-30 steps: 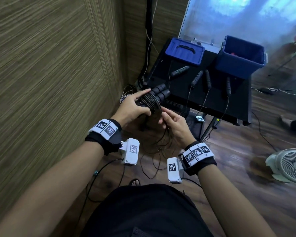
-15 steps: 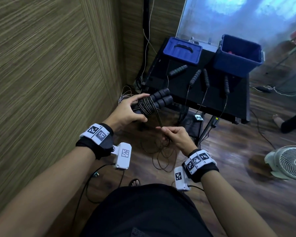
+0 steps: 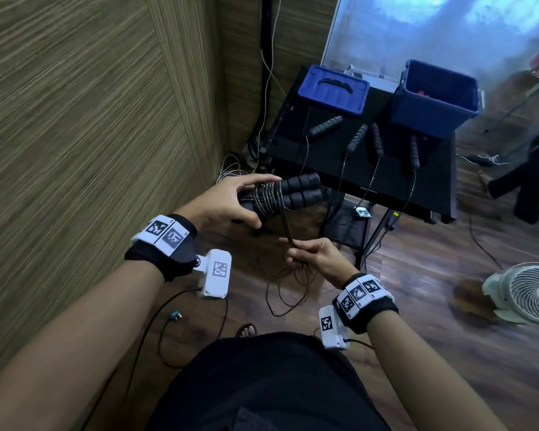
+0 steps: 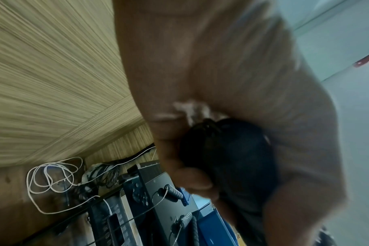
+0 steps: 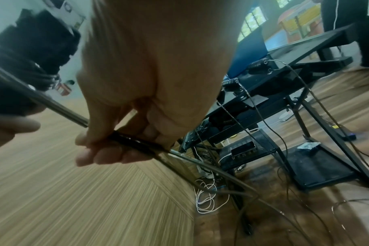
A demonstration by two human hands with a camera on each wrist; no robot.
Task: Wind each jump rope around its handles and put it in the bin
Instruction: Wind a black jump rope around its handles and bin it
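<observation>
My left hand grips a pair of black foam jump rope handles held side by side, with several turns of thin cord wound round them. The handles' ends show dark under my palm in the left wrist view. My right hand pinches the doubled cord a little below the handles and holds it taut; the slack hangs in loops toward the floor. The open blue bin stands at the table's far right. Several more handles lie on the black table, their cords hanging over the front edge.
A blue bin lid lies at the table's far left. A wood-grain wall is close on my left. A white fan stands on the floor at right, another person's legs beyond it. Cables trail by the wall.
My right hand has drawn down and away from the handles, pulling the cord taut. The left hand with the handles has shifted slightly left and turned.
</observation>
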